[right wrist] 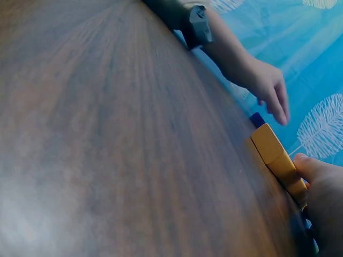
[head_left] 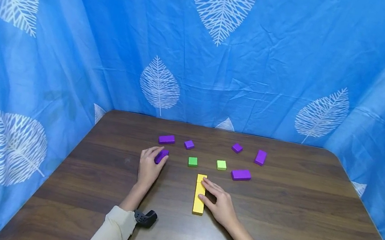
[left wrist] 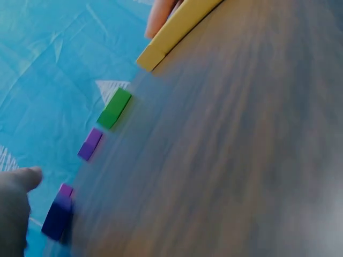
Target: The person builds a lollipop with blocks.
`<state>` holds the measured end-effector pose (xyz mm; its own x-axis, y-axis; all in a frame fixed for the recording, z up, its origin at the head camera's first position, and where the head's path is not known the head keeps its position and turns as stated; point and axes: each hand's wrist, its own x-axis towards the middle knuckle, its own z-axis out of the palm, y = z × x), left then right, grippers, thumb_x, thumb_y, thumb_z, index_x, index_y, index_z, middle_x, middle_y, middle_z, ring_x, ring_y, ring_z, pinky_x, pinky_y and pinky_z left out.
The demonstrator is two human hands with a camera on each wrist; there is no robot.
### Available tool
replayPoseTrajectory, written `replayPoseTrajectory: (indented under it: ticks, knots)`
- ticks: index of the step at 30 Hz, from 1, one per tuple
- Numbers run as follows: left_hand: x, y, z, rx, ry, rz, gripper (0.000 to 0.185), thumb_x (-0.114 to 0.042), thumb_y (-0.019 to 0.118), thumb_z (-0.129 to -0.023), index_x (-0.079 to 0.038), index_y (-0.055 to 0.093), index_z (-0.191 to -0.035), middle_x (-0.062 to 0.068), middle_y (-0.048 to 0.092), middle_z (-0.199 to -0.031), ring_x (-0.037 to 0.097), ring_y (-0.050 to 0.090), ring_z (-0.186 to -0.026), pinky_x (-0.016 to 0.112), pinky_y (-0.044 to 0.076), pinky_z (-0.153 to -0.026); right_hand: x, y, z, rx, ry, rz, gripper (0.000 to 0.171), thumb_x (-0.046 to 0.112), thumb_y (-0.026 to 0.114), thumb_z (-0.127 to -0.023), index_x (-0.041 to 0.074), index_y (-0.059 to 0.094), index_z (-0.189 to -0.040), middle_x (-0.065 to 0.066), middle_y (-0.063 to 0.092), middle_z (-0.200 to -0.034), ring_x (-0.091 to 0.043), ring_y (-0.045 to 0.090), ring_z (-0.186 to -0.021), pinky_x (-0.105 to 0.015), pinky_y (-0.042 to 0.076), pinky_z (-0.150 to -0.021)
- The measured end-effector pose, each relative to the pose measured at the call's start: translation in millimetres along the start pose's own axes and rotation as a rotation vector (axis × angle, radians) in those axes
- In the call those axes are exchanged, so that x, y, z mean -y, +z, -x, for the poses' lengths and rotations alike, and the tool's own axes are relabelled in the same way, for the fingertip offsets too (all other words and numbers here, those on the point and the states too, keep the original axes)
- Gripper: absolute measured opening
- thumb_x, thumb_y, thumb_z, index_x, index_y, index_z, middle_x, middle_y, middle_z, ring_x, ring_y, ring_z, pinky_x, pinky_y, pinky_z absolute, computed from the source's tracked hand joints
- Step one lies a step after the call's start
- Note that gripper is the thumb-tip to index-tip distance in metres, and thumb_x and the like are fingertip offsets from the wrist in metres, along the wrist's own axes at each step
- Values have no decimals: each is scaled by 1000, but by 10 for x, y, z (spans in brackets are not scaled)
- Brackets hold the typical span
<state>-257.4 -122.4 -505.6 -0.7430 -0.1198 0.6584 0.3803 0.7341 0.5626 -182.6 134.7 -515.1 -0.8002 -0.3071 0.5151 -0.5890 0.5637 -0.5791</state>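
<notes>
My left hand (head_left: pixel 149 166) hovers around a purple block (head_left: pixel 162 156) at the left, its thumb and fingers spread to either side. In the left wrist view the thumb (left wrist: pixel 27 179) stands apart from the dark purple block (left wrist: pixel 57 218). My right hand (head_left: pixel 220 206) rests on a straight row of yellow blocks, a short block (head_left: pixel 201 177) at the far end and a long block (head_left: pixel 198 203) nearer me. Thumb and fingertips touch the row's top and right edge. From the right wrist, the thumb lies against the yellow row (right wrist: pixel 276 158); its other fingers are largely hidden.
Beyond the row lie a green block (head_left: pixel 192 162) and a lime block (head_left: pixel 221 165). Several purple blocks, among them a long block (head_left: pixel 241 175) and a small block (head_left: pixel 189 144), lie farther back on the brown table (head_left: pixel 311 218). A blue leaf-patterned curtain (head_left: pixel 274 66) surrounds it.
</notes>
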Motion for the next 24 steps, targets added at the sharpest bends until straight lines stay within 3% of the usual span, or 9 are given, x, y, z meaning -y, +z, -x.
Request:
replayPoseTrajectory:
  ticks: [6, 14, 20, 24]
  knots:
    - [60, -67, 74, 44, -81, -104, 50, -28, 84, -66, 4, 69, -101, 19, 62, -91, 34, 53, -80, 42, 44, -70, -17, -12, -6, -3, -4, -1, 45, 23, 72, -81, 3, 62, -119, -8, 58, -124, -28, 55, -112, -44, 42, -94]
    - [46, -91, 101, 96, -121, -137, 40, -21, 84, -64, 4, 71, -92, 16, 62, -79, 31, 56, -73, 42, 46, -70, -21, -19, 13, 13, 8, 5, 44, 24, 71, -82, 4, 62, -119, -7, 58, -124, -28, 54, -113, -42, 42, -94]
    - [137, -224, -6, 210, -157, -22, 30, -17, 81, -68, 0, 72, -91, 8, 62, -76, 19, 59, -67, 34, 48, -61, -19, -20, 0, 18, 16, -3, 43, 25, 70, -82, 6, 62, -120, -5, 57, -125, -26, 54, -114, -41, 42, -95]
    - [240, -341, -58, 358, -153, 96, 27, -18, 81, -70, -6, 73, -92, 1, 63, -77, 12, 57, -65, 25, 47, -58, -25, -24, -2, 21, 14, -6, 42, 25, 70, -82, 6, 63, -119, -4, 57, -125, -27, 54, -113, -41, 42, -95]
